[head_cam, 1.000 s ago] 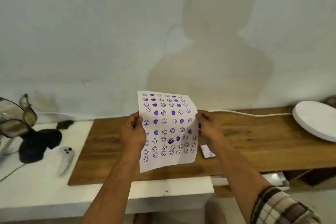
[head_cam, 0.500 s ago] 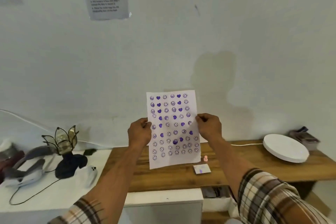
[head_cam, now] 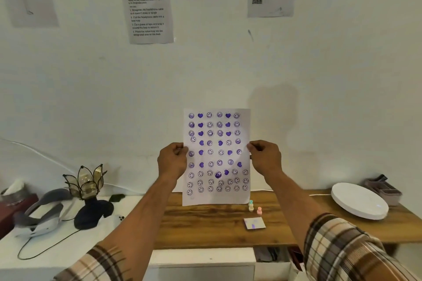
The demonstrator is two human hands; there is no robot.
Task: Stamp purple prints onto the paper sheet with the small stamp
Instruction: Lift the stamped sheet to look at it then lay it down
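The white paper sheet is held upright in the air in front of the wall, covered with rows of purple smiley and heart prints. My left hand pinches its left edge and my right hand pinches its right edge. Below it on the wooden table stand small stamps: a cream one with a teal top and a pink one. A small ink pad with purple smears lies just in front of them.
A round white disc lies at the table's right end, with a dark tray behind it. On the white counter at left stand a flower-shaped lamp, a headset and a cable. Printed notices hang on the wall.
Both hands have raised the sheet from tilted over the table to upright before the wall. My view has tilted up, and the stamps below the sheet have come into sight.
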